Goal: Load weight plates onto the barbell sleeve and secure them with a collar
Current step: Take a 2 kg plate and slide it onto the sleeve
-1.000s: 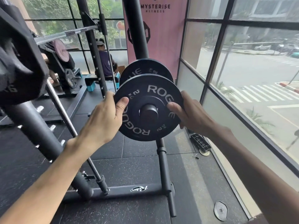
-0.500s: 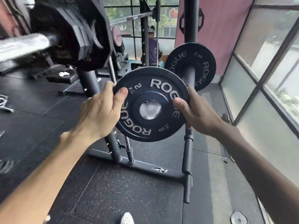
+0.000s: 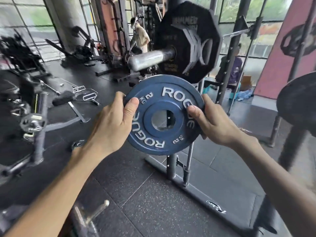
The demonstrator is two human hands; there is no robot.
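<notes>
In front of the chest, in the head view, a small blue Rogue 2 kg change plate [image 3: 164, 114] is held face-on between both hands. The left hand [image 3: 112, 124] clamps its left rim, thumb over the face and fingers behind; the right hand [image 3: 211, 121] clamps the right rim the same way. The plate touches nothing else.

A second ago this plate sat on a storage peg of the rack; half a second ago it was already clear of the peg. Now the view has swung round so the barbell sleeve [image 3: 151, 59] lies just above and beyond the plate, its bare steel end pointing toward the camera's left. So the pick-up looks done and the carry is near its end; the next step is probably to raise the plate and line its hole up with the sleeve tip.

A large black multi-sided plate [image 3: 188, 43] is already on the sleeve, leaving a stretch of bare steel outboard of it. The air around the sleeve end is open to the left and front. To the right, a dark plate [image 3: 298, 98] on the rack's peg stands near the right forearm. No collar shows clearly.
</notes>
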